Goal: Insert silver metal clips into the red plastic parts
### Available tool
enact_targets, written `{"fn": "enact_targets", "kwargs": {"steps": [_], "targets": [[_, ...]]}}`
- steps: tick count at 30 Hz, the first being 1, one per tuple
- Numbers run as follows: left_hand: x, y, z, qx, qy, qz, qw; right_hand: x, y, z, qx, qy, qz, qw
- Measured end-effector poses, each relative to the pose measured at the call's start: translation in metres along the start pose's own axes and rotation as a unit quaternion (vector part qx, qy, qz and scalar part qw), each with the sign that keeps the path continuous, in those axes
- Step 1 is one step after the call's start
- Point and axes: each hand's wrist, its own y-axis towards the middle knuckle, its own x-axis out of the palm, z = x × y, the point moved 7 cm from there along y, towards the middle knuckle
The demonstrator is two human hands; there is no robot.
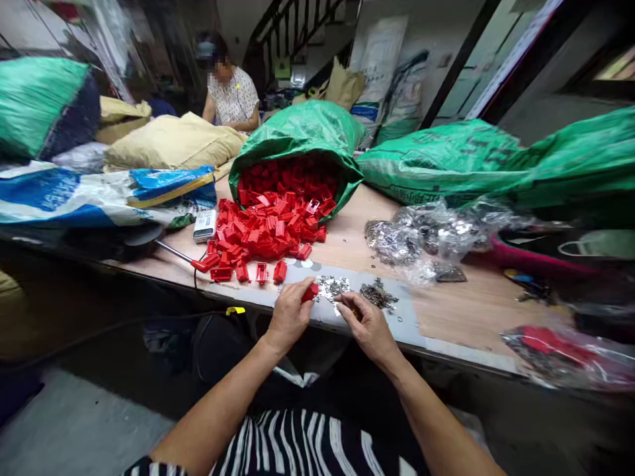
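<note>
My left hand is closed around a small red plastic housing at the table's front edge. To its right, my right hand has thumb and forefinger pinched together, with a bit of orange showing under the fingers; what it grips is too small to make out. Between and just beyond the hands lies a scatter of shiny flat metal pieces. A darker heap of small metal parts sits beyond my right hand. Both heaps rest on a grey sheet.
Red plastic housings spill from a green woven sack. At left are a white device and a metal rod with a red end. Clear bags of metal parts lie right. A person sits behind the table.
</note>
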Motion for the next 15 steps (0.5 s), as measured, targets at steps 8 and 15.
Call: {"fn": "enact_targets", "kwargs": {"steps": [8,15], "targets": [[-0.015,-0.011,-0.009,-0.048,-0.091,0.051,0.993,0.014,0.009,-0.004,-0.041,-0.136,-0.022,0.990],[-0.010,-0.025,-0.029,-0.177,-0.311,0.074,0.931,0.039,0.034,-0.006,-0.003,-0.361,-0.099,0.927]]}}
